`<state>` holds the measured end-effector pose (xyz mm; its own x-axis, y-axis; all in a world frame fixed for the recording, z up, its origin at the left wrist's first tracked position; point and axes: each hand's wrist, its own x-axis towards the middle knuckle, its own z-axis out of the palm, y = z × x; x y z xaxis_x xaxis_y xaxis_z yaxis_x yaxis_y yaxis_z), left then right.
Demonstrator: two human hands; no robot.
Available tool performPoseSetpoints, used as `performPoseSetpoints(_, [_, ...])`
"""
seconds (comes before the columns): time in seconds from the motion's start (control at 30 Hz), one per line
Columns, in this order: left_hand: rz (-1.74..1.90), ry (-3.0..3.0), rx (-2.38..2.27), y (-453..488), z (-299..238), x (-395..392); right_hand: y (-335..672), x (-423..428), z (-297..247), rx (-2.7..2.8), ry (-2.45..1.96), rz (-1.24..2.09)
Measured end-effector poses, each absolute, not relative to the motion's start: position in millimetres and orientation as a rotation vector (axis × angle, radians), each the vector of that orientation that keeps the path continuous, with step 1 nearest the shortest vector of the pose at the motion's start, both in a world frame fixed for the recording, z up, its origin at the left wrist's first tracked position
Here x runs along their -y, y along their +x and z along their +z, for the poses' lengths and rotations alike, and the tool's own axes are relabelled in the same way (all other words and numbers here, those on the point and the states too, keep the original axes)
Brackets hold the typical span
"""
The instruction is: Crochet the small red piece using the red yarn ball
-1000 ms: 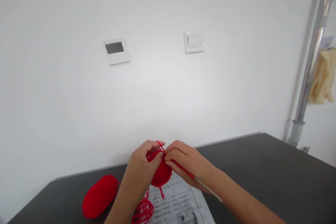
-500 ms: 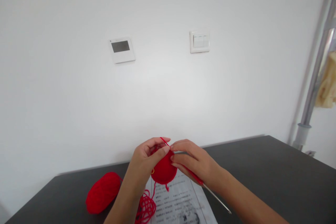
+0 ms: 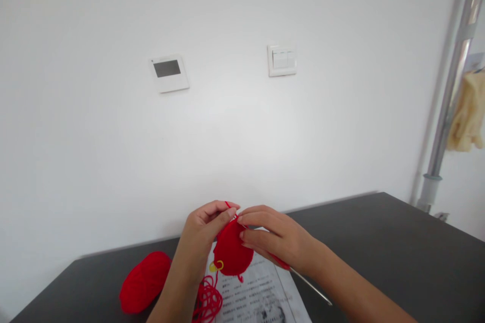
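A round red crocheted piece [image 3: 232,251] hangs from the closed fingers of my left hand [image 3: 200,229], pinched at its upper edge. Red yarn runs over that hand's index finger. My right hand [image 3: 282,237] is wrapped round a crochet hook [image 3: 310,286] with a red grip; its bare metal end sticks out behind toward the lower right. The working tip, at the piece's top edge, is mostly covered by fingers. A yellow stitch marker [image 3: 217,265] sits on the piece's lower left edge, and a short red tail hangs below.
On the dark table [image 3: 352,242] a red yarn ball [image 3: 145,282] lies left of my left forearm. Loose red yarn [image 3: 209,299] is heaped on a printed sheet [image 3: 261,292] under my hands. The white wall behind carries a thermostat panel [image 3: 172,81] and a light switch [image 3: 282,60].
The crocheted piece has turned and dropped slightly, so the yellow stitch marker shows more fully. Both hands stay close together, a little further left in view; the camera has shifted slightly.
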<state>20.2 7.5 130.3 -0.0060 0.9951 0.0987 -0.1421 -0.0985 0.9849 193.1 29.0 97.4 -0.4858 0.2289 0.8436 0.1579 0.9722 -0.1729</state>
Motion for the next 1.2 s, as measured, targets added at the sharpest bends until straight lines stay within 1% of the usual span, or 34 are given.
performPoseSetpoints(0.33, [1.23,0.997,-0.85,17.3,126.9,-13.3,189.9,-26.0,98.2,2.061,-0.186,-0.125])
performPoseSetpoints(0.53, [1.273,0.947,-0.814,21.2,130.3,-12.1,185.4,-34.2,89.3,1.95,-0.1,-0.299])
performPoseSetpoints(0.87, [1.431,1.119,-1.052,26.3,129.1,-10.1,181.2,-32.7,88.6,1.937,-0.267,-0.276])
performPoseSetpoints(1.2, [1.44,1.419,-1.268,22.3,126.5,-13.6,181.5,-32.0,90.0,1.992,-0.309,-0.256])
